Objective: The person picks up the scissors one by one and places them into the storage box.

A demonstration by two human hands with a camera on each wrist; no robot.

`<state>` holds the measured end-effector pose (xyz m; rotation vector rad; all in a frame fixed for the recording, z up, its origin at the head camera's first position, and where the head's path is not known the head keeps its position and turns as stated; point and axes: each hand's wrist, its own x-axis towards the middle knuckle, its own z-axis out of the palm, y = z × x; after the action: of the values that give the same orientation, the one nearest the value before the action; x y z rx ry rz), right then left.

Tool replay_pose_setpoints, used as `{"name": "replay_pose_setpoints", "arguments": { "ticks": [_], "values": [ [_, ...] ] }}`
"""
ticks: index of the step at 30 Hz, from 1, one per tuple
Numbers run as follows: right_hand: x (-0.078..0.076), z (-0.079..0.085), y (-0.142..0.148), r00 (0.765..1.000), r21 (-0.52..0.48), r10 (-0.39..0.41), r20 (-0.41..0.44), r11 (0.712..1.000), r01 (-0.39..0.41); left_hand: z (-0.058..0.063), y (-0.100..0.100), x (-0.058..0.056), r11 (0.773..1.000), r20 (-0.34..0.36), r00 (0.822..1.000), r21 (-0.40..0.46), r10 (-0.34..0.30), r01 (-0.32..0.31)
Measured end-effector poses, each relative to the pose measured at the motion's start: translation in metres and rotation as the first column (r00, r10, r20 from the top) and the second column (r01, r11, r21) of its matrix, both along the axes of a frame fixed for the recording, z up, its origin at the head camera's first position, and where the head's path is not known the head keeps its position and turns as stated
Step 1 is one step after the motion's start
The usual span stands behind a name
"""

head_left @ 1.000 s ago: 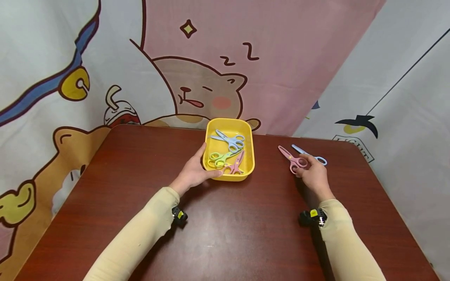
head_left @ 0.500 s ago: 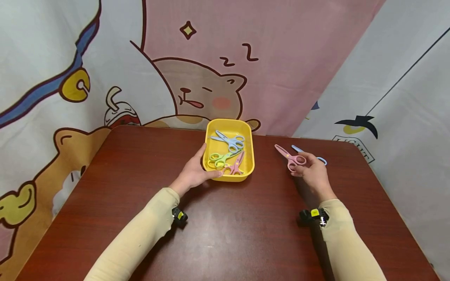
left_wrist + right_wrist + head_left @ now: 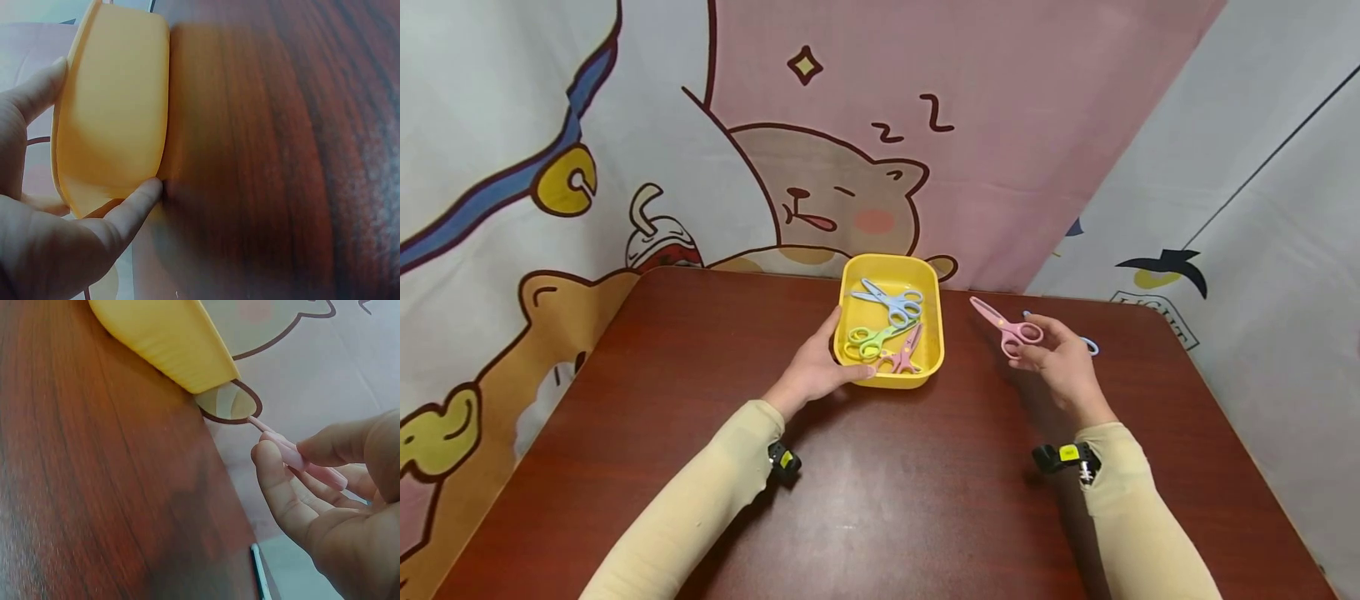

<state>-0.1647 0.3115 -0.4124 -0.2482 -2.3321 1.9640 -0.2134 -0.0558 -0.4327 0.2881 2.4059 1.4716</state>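
My right hand (image 3: pixel 1067 362) pinches pink scissors (image 3: pixel 1003 325) by the finger loops between thumb and fingers, held above the table with the blades pointing up and left. In the right wrist view the pink scissors (image 3: pixel 290 453) appear edge-on. Light-blue scissors (image 3: pixel 1090 345) lie on the table behind this hand, mostly hidden by it. My left hand (image 3: pixel 812 367) holds the yellow tray (image 3: pixel 934 333) at its near left corner, thumb along the near side and fingers along the left. Inside the tray lie blue scissors (image 3: pixel 895 302), green scissors (image 3: pixel 874 337) and another pair of pink scissors (image 3: pixel 906 354).
The brown wooden table (image 3: pixel 880 483) carries the tray near its back edge. A cartoon-printed cloth (image 3: pixel 1000 167) hangs directly behind the table. Something yellow, partly hidden, lies beneath the green scissors.
My right hand has lifted the pink scissors off the table and carried them a little left toward the tray, now covering more of the loose blue pair. My left hand has stayed in place.
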Motion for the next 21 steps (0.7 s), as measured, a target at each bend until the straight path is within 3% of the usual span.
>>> {"name": "replay_pose_setpoints", "arguments": {
  "ticks": [7, 15, 21],
  "values": [
    [-0.001, 0.001, -0.005, 0.999, -0.077, 0.038, -0.02, 0.996, -0.039, -0.002, 0.001, 0.001, 1.0, 0.015, 1.0, 0.016, 0.005, -0.005],
    [-0.007, 0.007, -0.01, 0.998, 0.011, 0.061, 0.008, 0.998, -0.061, 0.0, 0.0, 0.001, 1.0, 0.022, 1.0, 0.001, 0.01, -0.01],
    [-0.01, 0.01, -0.013, 0.997, -0.023, 0.082, -0.012, 0.996, -0.082, 0.001, 0.001, 0.0, 1.0, 0.02, 1.0, -0.016, 0.004, -0.004]
  ]
}}
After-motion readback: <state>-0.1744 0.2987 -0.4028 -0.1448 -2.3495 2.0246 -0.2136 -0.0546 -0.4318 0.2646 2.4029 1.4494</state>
